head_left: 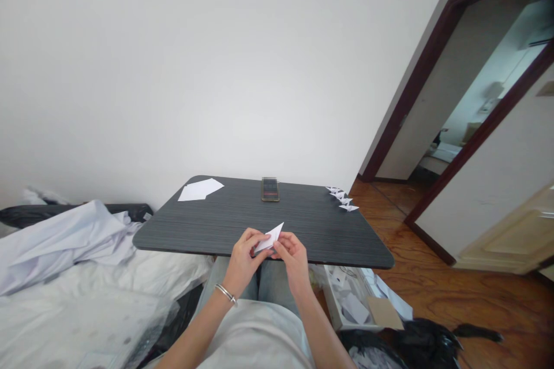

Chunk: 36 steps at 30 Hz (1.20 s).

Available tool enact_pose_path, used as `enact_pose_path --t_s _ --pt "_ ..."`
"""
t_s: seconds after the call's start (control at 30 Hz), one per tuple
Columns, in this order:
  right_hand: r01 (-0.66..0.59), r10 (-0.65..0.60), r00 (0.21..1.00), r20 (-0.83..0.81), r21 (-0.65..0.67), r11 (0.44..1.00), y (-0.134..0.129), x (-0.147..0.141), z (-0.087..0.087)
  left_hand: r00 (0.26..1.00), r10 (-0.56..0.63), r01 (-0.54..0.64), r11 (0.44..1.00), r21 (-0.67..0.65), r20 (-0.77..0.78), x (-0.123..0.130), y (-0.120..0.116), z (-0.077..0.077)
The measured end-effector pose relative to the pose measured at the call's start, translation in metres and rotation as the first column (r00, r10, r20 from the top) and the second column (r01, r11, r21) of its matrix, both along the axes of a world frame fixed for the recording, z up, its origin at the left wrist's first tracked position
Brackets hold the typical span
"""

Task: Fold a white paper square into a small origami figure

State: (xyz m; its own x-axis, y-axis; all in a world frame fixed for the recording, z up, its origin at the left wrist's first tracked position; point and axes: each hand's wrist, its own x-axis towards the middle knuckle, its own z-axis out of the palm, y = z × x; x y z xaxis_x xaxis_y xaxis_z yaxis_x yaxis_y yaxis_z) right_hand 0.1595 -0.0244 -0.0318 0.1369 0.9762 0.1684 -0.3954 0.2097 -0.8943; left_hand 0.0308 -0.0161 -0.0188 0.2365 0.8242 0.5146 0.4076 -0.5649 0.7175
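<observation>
A white folded paper piece (269, 239), narrow and pointed, is pinched between my left hand (243, 258) and my right hand (293, 256). Both hands hold it just above the near edge of a dark grey wood-grain table (259, 225). A silver bangle (225, 293) circles my left wrist. Far from my hands, loose white paper sheets (199, 189) lie at the table's back left, and a phone (270, 189) lies at the back middle. Several small folded white paper pieces (341, 199) stand in a row along the back right edge.
An open cardboard box (346, 300) holding white paper scraps sits on the floor below the table's right side. White cloth and plastic (86, 277) are heaped at left. A black bag (424, 346) lies at lower right on the wooden floor, with a doorway beyond.
</observation>
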Motion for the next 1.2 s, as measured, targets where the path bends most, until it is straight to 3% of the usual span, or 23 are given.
enact_pose_path --t_s 0.17,0.37,0.5,0.7,0.9,1.2 --pt "0.025 -0.026 1.000 -0.005 -0.036 0.999 0.002 0.000 -0.002 1.000 -0.012 0.012 1.000 -0.006 0.010 -0.001 0.001 -0.002" --pt "0.080 -0.080 0.997 0.004 -0.046 0.996 0.003 0.002 -0.003 0.992 -0.025 0.033 0.998 -0.056 0.127 -0.001 0.000 0.003" --pt "0.066 -0.066 0.998 0.010 0.003 0.998 0.001 0.002 -0.002 0.969 -0.038 0.089 0.976 -0.198 0.245 -0.001 0.000 0.003" --pt "0.006 -0.010 0.997 0.079 0.046 0.999 -0.001 0.003 -0.001 0.897 -0.038 0.234 0.887 -0.399 0.441 -0.003 0.005 0.002" --pt "-0.086 0.080 0.995 0.064 0.098 0.992 -0.002 0.003 0.000 0.841 0.032 0.256 0.856 -0.449 0.540 -0.002 0.003 0.008" --pt "-0.049 0.036 0.994 0.106 0.119 0.992 -0.003 0.001 0.000 0.832 0.025 0.274 0.851 -0.449 0.554 -0.002 0.002 0.008"
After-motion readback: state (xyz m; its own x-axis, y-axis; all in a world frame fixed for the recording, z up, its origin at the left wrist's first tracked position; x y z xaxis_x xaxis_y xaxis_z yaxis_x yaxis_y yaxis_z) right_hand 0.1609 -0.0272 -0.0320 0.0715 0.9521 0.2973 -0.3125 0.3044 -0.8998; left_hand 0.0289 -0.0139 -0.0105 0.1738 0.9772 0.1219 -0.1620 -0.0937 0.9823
